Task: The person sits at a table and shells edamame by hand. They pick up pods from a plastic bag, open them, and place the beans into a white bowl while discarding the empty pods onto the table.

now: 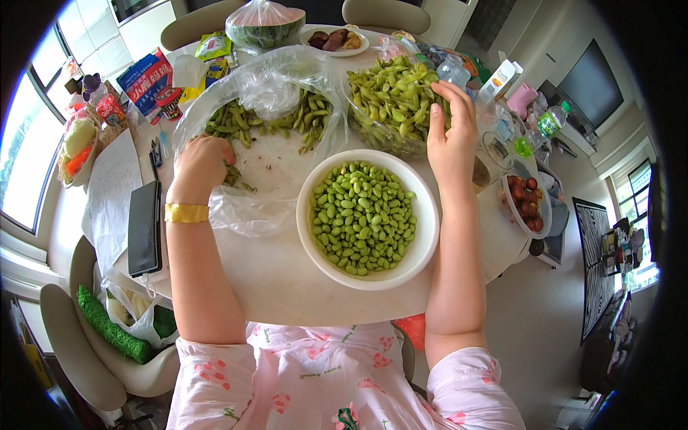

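Observation:
My left hand [201, 161] is at the left side of a clear plastic bag [317, 70] spread on the table, its fingers bent down among green soybean pods [231, 121]. Whether those fingers grip a pod is hidden. My right hand [454, 129] is beside a clear bowl [371, 134] heaped with soybean pods [395, 91] that look like split shells. Its thumb and fingers are apart, at the right side of the heap, and nothing shows between them. Between my forearms stands a white bowl [303, 236] of shelled green soybeans [365, 215].
A dark phone [144, 228] and a sheet of paper [110, 193] lie left. Snack packets [145, 80], a bagged watermelon half [266, 27] and a plate [352, 51] of roasted-looking tubers stand behind. To the right are a plastic bottle [548, 123] and a tub of reddish fruit [527, 201].

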Tool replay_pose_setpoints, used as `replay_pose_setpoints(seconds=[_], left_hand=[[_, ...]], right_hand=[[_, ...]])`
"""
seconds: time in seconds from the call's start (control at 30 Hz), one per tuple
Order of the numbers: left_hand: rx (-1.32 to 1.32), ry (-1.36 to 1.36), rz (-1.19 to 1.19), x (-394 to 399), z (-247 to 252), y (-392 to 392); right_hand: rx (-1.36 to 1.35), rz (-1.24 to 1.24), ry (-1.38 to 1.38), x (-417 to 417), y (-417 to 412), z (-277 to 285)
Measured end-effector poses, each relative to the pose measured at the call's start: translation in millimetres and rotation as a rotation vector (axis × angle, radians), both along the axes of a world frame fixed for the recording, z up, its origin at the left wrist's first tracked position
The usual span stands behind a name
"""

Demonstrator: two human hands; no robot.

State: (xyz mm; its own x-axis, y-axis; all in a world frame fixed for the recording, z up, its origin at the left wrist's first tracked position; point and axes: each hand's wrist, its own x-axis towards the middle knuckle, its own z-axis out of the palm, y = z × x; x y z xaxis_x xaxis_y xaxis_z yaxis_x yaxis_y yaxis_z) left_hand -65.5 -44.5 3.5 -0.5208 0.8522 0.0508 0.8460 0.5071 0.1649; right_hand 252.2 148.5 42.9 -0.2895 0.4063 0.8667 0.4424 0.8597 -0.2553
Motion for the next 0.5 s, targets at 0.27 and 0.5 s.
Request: replay_pose_setpoints(seconds=[0.27, 0.5], left_hand=[[0.062, -0.06, -0.115, 0, -3, 8], [0.692, -0.831, -0.372, 43, 14, 32]], right_hand=[[-0.012, 0.048, 0.043, -3, -8, 5], [-0.257, 0.306, 0.034, -11, -33, 16]])
